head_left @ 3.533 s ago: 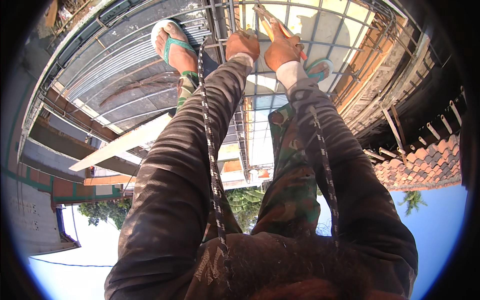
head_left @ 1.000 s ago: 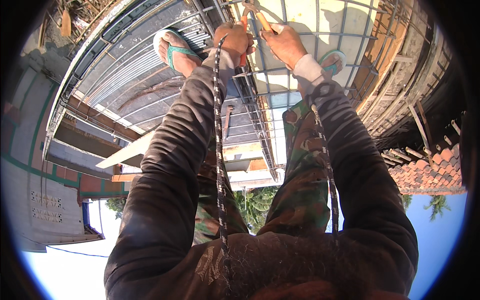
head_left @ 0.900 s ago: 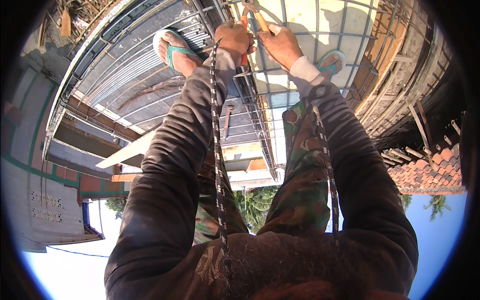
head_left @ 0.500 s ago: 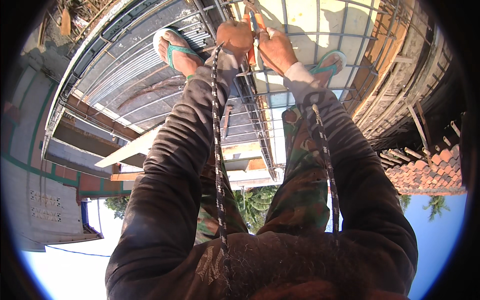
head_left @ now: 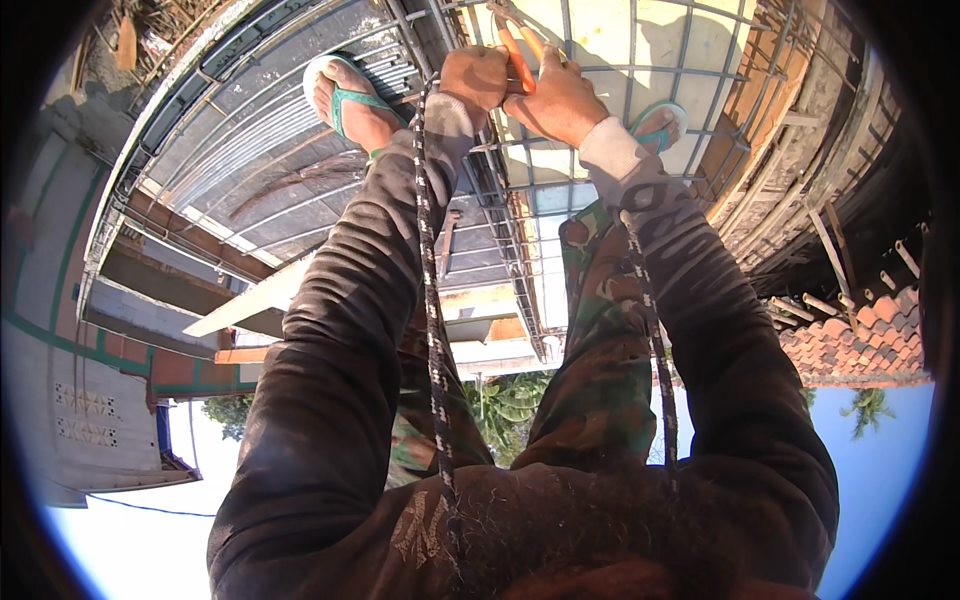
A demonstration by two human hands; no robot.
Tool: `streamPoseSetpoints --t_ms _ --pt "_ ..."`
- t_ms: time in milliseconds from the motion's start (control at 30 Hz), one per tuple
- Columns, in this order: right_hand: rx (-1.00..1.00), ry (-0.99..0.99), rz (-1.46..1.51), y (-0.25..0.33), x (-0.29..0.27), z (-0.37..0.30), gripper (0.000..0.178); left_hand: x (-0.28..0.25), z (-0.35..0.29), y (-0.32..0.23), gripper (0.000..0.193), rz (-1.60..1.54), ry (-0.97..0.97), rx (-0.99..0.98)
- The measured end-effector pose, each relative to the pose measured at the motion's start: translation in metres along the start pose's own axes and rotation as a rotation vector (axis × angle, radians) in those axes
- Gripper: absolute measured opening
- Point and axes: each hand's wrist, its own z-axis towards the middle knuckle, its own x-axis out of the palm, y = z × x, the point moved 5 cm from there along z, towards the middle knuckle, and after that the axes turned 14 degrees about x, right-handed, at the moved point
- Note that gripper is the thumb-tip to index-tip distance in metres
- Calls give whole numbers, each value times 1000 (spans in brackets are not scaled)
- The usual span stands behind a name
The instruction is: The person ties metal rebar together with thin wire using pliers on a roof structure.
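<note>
My right hand (head_left: 562, 102) is wrapped around the orange handles of a pair of pincers (head_left: 515, 58). The tool's metal head points away from me, over the crossing steel bars. Close beside it on the left is my left hand (head_left: 474, 78), its fingers curled into a fist. Whatever the left hand holds, if anything, is hidden. Both hands are above a bundle of reinforcing bars (head_left: 508, 230) that runs between my feet. A grid of thin rebar (head_left: 632, 70) spreads to the right over pale yellow panels.
My feet, in green-strapped sandals (head_left: 355, 98), stand apart on the bars and panels. Dark formwork boards with a stack of thin rods (head_left: 240, 150) lie at the left. A wooden plank (head_left: 245, 300) sticks out at lower left. Roof tiles (head_left: 860, 340) show at the right.
The pincers' handles have turned from nearly upright to a slant, their lower ends swinging right. My right hand has shifted slightly right and downward. The left hand stays close beside it.
</note>
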Motion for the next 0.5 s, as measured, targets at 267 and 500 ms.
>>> streamPoseSetpoints --t_ms 267,500 --pt "88 -61 -127 -3 -8 -12 102 2 -4 -47 41 453 -430 27" --pt "73 -113 -186 -3 2 -21 93 9 29 14 30 -108 -333 -38"
